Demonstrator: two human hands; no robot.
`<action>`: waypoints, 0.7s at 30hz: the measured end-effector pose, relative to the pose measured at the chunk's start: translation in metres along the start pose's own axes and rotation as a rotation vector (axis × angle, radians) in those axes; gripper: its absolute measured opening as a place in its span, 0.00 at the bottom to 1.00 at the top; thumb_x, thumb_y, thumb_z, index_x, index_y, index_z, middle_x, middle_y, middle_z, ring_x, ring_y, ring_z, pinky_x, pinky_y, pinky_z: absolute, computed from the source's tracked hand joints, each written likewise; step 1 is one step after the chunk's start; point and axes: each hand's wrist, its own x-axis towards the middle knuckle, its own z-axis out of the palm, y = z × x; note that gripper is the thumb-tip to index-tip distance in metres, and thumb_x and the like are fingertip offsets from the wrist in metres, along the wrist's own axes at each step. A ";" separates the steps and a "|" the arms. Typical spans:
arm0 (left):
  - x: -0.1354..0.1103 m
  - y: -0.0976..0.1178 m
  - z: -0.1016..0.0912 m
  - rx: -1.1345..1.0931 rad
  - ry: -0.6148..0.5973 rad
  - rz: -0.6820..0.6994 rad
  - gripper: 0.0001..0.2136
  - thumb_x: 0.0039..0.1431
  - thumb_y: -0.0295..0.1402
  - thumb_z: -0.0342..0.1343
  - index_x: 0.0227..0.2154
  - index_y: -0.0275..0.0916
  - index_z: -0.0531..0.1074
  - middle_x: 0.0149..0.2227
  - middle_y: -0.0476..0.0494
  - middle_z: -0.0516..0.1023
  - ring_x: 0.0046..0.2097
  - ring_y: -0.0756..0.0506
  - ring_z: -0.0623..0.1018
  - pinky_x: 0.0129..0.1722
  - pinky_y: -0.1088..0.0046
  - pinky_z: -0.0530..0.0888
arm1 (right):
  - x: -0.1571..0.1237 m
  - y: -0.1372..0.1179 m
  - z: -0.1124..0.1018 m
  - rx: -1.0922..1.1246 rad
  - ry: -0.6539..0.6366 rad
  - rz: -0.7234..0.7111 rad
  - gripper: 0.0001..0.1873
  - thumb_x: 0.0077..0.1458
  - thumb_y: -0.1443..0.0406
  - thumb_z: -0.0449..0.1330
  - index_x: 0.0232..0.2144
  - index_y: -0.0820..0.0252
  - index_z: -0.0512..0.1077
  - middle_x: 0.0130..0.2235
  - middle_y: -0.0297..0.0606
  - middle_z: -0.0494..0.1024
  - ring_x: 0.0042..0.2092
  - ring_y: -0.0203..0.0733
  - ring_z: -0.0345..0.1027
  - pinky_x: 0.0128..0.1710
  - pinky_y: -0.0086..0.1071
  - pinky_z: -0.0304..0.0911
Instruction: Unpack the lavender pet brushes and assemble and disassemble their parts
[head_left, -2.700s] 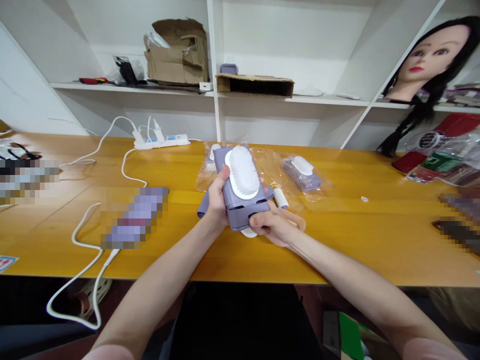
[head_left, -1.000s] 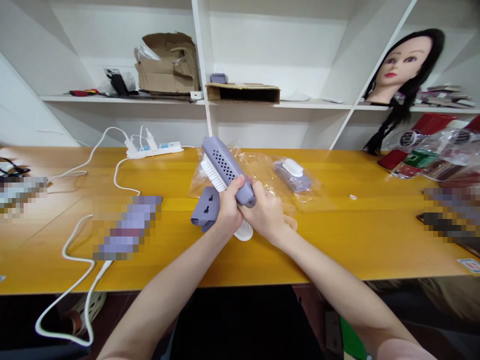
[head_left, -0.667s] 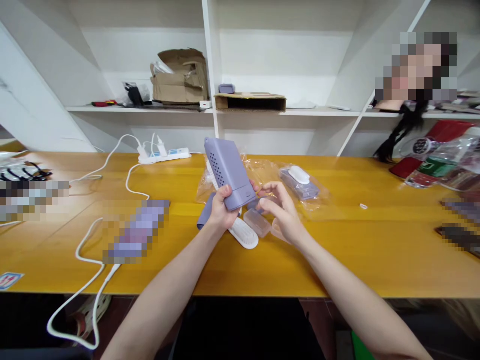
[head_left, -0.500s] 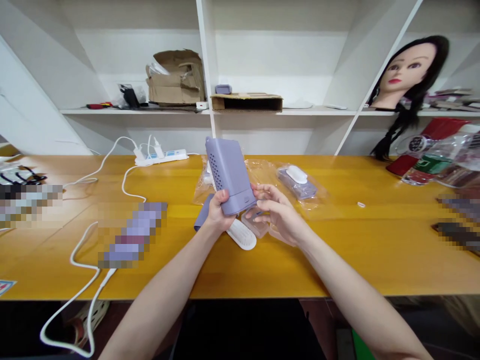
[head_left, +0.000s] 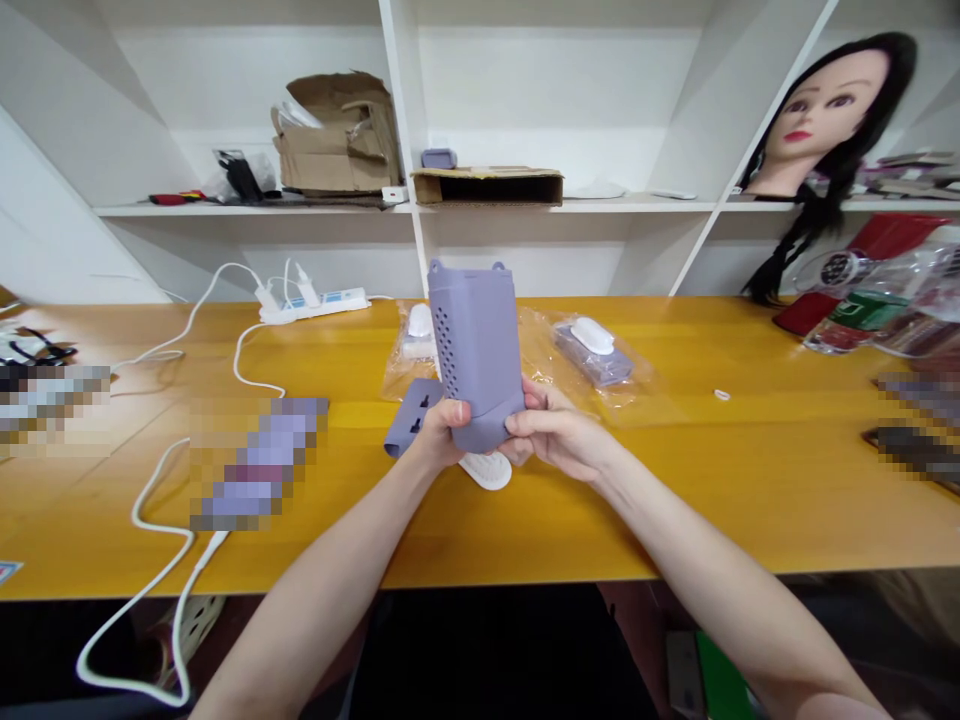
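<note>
Head view, frame centre: left hand and right hand both clasp an upright lilac perforated plastic case above the yellow wooden tabletop.

The lavender casing looks like smooth, matt moulded plastic, one side pierced with rows of small holes, and the white ribbed piece lying below it is plastic too, slightly shinier. The surface is wood under a glossy amber varnish that shows the grain, and the clear bags on it are thin, crinkled, shiny film. On the matt white shelf the crumpled box is rough brown cardboard, while the white cable has a smooth, rubbery sheen.
</note>
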 end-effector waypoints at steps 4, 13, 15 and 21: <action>0.001 0.000 0.003 -0.023 -0.006 -0.001 0.34 0.26 0.51 0.66 0.41 0.38 0.76 0.36 0.35 0.80 0.30 0.38 0.78 0.16 0.71 0.67 | 0.001 0.002 -0.002 -0.006 -0.018 0.027 0.23 0.40 0.70 0.67 0.41 0.58 0.69 0.30 0.30 0.78 0.27 0.36 0.76 0.28 0.25 0.73; -0.002 -0.001 0.008 -0.016 0.000 0.058 0.37 0.24 0.54 0.66 0.40 0.36 0.75 0.35 0.35 0.79 0.31 0.37 0.78 0.23 0.64 0.72 | -0.002 0.006 0.008 0.066 0.007 -0.097 0.17 0.38 0.72 0.68 0.33 0.59 0.68 0.24 0.25 0.71 0.21 0.27 0.65 0.21 0.21 0.64; -0.002 -0.001 0.009 -0.002 -0.014 0.024 0.37 0.24 0.54 0.65 0.40 0.35 0.75 0.36 0.34 0.79 0.29 0.36 0.78 0.21 0.65 0.72 | -0.001 0.007 0.008 0.042 -0.010 -0.100 0.17 0.39 0.70 0.68 0.33 0.58 0.67 0.23 0.25 0.70 0.20 0.28 0.64 0.19 0.22 0.61; 0.009 -0.004 0.013 -0.047 0.272 0.203 0.23 0.36 0.51 0.61 0.31 0.36 0.75 0.38 0.35 0.81 0.46 0.32 0.78 0.34 0.62 0.77 | 0.006 0.010 -0.003 -0.050 0.064 -0.055 0.24 0.46 0.58 0.67 0.43 0.53 0.63 0.28 0.26 0.70 0.22 0.31 0.67 0.20 0.25 0.60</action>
